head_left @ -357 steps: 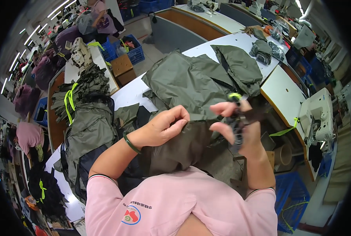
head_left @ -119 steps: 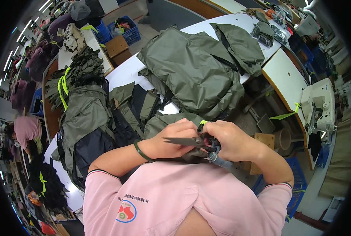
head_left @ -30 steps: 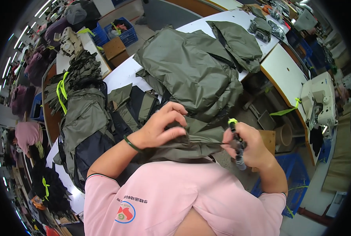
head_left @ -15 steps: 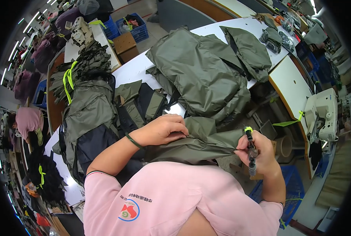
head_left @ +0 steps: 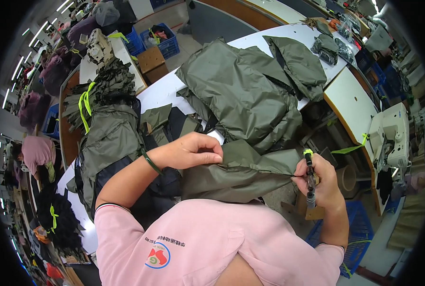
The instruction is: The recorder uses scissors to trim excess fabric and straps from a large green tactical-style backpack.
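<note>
A shiny olive-green fabric piece (head_left: pixel 241 174) lies across in front of me, a seam running along it toward the right. My left hand (head_left: pixel 198 151), a dark green bangle on its wrist, is closed at the fabric's left part; its curled fingertips meet the cloth by a fold. At the right end, my right hand (head_left: pixel 319 178) pinches the fabric's edge between thumb and finger. That same hand also holds a slim dark tool (head_left: pixel 310 178) with a yellow-green band on top and a greyish lower end; its exact kind is unclear.
Beyond my hands, a large olive-green padded piece (head_left: pixel 236 90) covers part of the white table (head_left: pixel 160 93). Piled olive and black pieces (head_left: pixel 110 131) lie left. A sewing machine (head_left: pixel 394 136) stands right, with a blue crate (head_left: pixel 353 224) below it.
My left hand has shifted slightly up and left, its fingers more curled. My right hand has moved a little right with the fabric's edge, and the seam looks straighter.
</note>
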